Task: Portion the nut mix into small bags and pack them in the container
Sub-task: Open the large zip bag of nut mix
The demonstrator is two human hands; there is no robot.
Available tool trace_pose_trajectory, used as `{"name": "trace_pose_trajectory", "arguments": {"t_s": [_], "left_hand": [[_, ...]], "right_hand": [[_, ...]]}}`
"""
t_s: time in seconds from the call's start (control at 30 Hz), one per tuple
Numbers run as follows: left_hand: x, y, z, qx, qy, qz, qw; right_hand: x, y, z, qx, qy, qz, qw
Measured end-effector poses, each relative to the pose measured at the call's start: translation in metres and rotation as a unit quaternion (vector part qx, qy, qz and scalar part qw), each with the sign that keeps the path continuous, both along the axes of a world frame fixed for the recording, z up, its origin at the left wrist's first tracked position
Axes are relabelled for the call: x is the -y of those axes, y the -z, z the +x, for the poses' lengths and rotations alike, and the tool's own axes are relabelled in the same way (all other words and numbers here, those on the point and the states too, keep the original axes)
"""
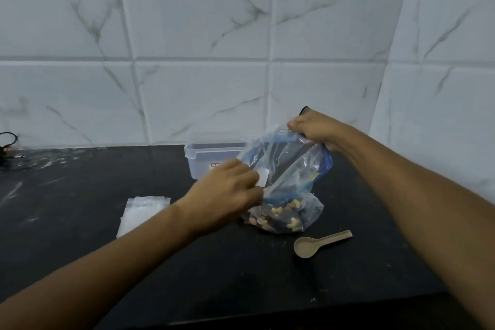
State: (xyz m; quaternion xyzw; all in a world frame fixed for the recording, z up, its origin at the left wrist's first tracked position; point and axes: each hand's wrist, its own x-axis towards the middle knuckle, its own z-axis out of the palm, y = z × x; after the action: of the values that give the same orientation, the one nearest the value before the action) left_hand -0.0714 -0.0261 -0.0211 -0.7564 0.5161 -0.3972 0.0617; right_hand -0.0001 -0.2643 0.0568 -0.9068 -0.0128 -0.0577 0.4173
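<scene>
Large clear zip bag with blue seal strip (288,169), frame centre: limp, slippery film, nut mix (278,215) weighting its bottom. Right hand (312,127) pinches the top rim; left hand (227,190) grips the near side. Best held at the rim.

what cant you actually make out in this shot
All in the head view:
- Label on the clear container: too small, partly behind the left hand.
- Container's inside and right side: hidden by the nut mix bag.
- Dark thing behind the right hand: mostly covered.
- Black item at the left edge: cut off.
- How many small bags: stack is blurred.
</scene>
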Motion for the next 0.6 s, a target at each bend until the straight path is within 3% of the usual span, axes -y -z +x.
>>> {"name": "trace_pose_trajectory", "arguments": {"t_s": [0.07, 0.1, 0.17, 0.27, 0.4, 0.43, 0.47, 0.53, 0.57, 0.6], "left_hand": [[-0.003, -0.001, -0.001, -0.109, -0.055, -0.160, 0.980], [-0.001, -0.005, -0.004, -0.191, -0.085, -0.279, 0.937], [0.006, -0.018, -0.007, -0.325, -0.170, -0.457, 0.810], [0.017, -0.032, 0.011, -0.518, -0.243, -0.495, 0.654], [0.029, -0.018, 0.035, -0.633, -0.143, -0.543, 0.532], [0.029, -0.017, 0.040, -0.649, -0.114, -0.581, 0.478], [0.029, -0.019, 0.044, -0.662, -0.080, -0.628, 0.402], [0.026, -0.022, 0.053, -0.680, 0.007, -0.698, 0.224], [0.026, -0.023, 0.055, -0.688, 0.047, -0.707, 0.158], [0.029, -0.022, 0.056, -0.697, 0.075, -0.703, 0.118]], "right_hand": [[-0.002, 0.004, 0.004, -0.003, 0.040, 0.068, 0.997], [-0.002, 0.005, 0.005, -0.014, 0.056, 0.095, 0.994], [-0.001, 0.006, 0.006, -0.039, 0.080, 0.158, 0.983], [-0.005, 0.009, 0.008, -0.059, 0.100, 0.218, 0.969], [-0.005, 0.014, 0.009, -0.106, 0.110, 0.292, 0.944], [0.001, 0.015, 0.009, -0.140, 0.102, 0.323, 0.930], [0.008, 0.016, 0.010, -0.173, 0.101, 0.351, 0.915], [0.024, 0.022, 0.011, -0.209, 0.115, 0.378, 0.894], [0.029, 0.027, 0.011, -0.212, 0.126, 0.374, 0.894], [0.032, 0.033, 0.011, -0.209, 0.137, 0.356, 0.900]]}}
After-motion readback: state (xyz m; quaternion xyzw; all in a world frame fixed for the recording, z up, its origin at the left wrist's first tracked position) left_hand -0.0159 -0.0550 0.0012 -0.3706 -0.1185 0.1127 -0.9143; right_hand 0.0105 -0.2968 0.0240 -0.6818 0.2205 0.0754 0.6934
